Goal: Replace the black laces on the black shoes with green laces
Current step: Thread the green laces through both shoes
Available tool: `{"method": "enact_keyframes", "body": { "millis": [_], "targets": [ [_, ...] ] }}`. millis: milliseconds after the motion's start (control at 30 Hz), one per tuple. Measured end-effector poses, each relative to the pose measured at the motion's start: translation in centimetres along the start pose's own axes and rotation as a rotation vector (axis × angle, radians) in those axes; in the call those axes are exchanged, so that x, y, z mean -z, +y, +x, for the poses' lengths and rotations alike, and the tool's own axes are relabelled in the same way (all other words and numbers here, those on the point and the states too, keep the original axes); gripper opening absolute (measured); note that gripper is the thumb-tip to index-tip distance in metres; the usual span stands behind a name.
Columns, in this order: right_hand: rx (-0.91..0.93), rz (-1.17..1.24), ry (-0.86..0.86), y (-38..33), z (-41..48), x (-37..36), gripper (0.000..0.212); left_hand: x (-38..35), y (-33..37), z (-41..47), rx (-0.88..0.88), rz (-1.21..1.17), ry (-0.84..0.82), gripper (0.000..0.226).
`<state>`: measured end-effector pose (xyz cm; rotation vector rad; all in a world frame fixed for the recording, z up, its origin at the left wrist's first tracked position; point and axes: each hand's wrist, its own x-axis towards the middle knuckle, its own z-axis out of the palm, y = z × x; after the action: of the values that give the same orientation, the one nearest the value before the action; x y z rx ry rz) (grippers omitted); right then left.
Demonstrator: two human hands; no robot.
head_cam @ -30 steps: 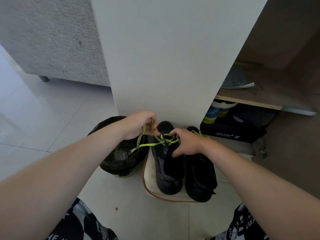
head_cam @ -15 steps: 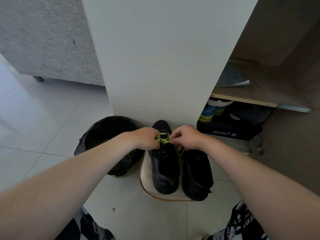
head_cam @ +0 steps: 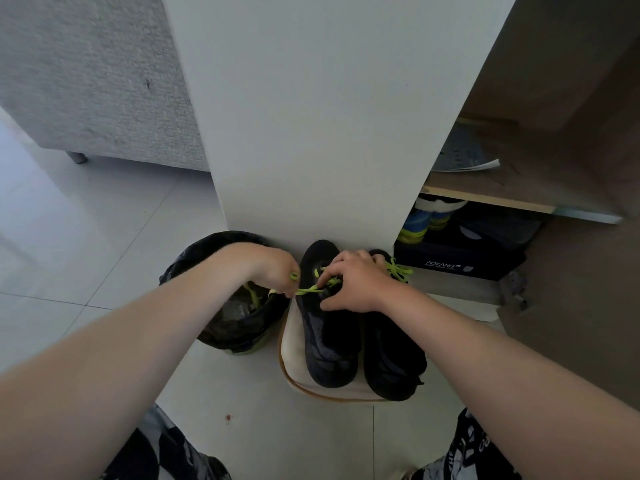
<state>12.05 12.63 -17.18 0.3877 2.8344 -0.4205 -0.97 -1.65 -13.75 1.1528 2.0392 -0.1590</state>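
Note:
Two black shoes stand side by side on a cream mat (head_cam: 294, 368), toes toward me. The left shoe (head_cam: 329, 344) carries a green lace (head_cam: 311, 289) near its collar. My left hand (head_cam: 273, 268) pinches one end of that lace and holds it out to the left, over the bin. My right hand (head_cam: 353, 285) lies on the left shoe's throat, its fingers pinching the lace at the eyelets. The right shoe (head_cam: 391, 358) has a green lace (head_cam: 398, 270) showing at its top behind my right hand.
A bin lined with a black bag (head_cam: 239, 323) stands left of the shoes. A white cabinet panel (head_cam: 329, 133) rises straight behind them. To the right, an open shelf holds a dark shoebox (head_cam: 457, 261) and other shoes. A grey sofa (head_cam: 90, 74) stands far left on the tiled floor.
My left hand has drawn the lace end out to the left, away from the shoe. My right hand has dropped lower onto the left shoe's throat. The right shoe's green lace shows again.

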Motion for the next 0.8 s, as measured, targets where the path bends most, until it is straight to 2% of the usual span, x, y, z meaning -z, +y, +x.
{"method": "enact_keyframes", "body": {
  "millis": [100, 167, 300, 433, 500, 567, 633, 700, 800],
  "targets": [
    [0.002, -0.013, 0.016, -0.3, 0.0, 0.1, 0.042, 1.0, -1.3, -0.8, 0.055, -0.001, -0.134, 0.022],
    [0.011, -0.005, 0.014, -0.5, 0.2, 0.0, 0.043, 0.7, -1.2, -0.4, 0.081, -0.070, -0.162, 0.021],
    [0.022, 0.061, -0.027, 0.4, 0.5, -0.2, 0.051, -0.1, -0.4, 0.1, 0.057, -0.172, -0.046, 0.019],
    [-0.009, 0.200, -0.120, 0.7, 0.1, 0.8, 0.083, 0.1, -2.1, -0.5, 0.040, -0.226, -0.012, 0.024],
    [-0.060, 0.224, -0.165, 1.1, -0.1, 1.1, 0.090, 0.3, -2.8, -0.5, 0.038, -0.242, 0.117, 0.024],
    [-0.114, 0.280, -0.209, 1.4, -0.1, 1.2, 0.079, 0.9, -3.3, -0.4, 0.054, -0.292, 0.277, 0.021],
    [-0.160, 0.357, -0.237, 1.5, 0.0, 1.0, 0.063, 1.7, -3.2, -0.8, 0.089, -0.291, 0.347, 0.021],
    [-0.190, 0.380, -0.248, 1.5, 0.1, 1.0, 0.058, 2.4, -2.5, -1.4, 0.134, -0.243, 0.407, 0.027],
    [-0.232, 0.379, -0.243, 1.7, 0.3, 1.1, 0.052, 3.0, -1.5, -2.2, 0.166, -0.367, 0.357, 0.038]
  ]
}}
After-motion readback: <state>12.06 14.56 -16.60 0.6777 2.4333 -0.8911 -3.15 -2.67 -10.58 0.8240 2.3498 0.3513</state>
